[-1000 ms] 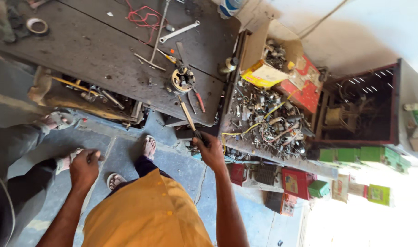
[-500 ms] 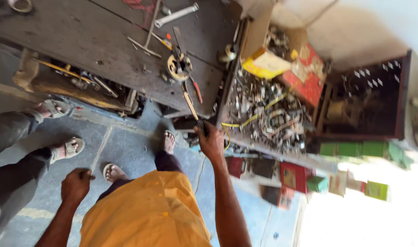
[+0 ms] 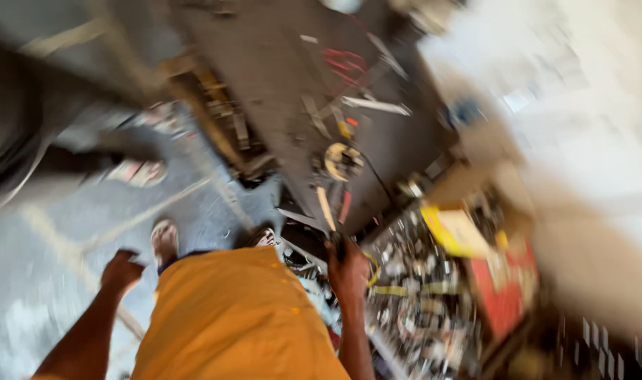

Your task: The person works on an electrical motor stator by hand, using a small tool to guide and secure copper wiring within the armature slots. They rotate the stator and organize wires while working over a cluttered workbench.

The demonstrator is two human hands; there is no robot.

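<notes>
The view is heavily blurred. My right hand [image 3: 348, 269] is closed around the dark grip of a long tool [image 3: 326, 209]. The tool's pale shaft points up onto the edge of the dark workbench [image 3: 279, 84]. Just beyond the tool's tip lies a round yellowish part [image 3: 342, 160] beside a red-handled tool [image 3: 345, 206]. My left hand [image 3: 120, 271] hangs at my side over the grey floor, fingers curled into a loose fist with nothing seen in it. My orange garment [image 3: 229, 317] fills the lower middle.
A bin of mixed metal scrap [image 3: 419, 302] sits right of my right hand, with a yellow packet [image 3: 456, 231] and a red box [image 3: 505, 290] on it. Another person's sandalled foot [image 3: 142, 171] stands at left. My own sandalled foot [image 3: 165, 241] is on the floor.
The camera has swung and tilted, blurring everything. My right hand keeps its hold on the tool at the bench edge. My left hand stays low at my side, its fingers curled in.
</notes>
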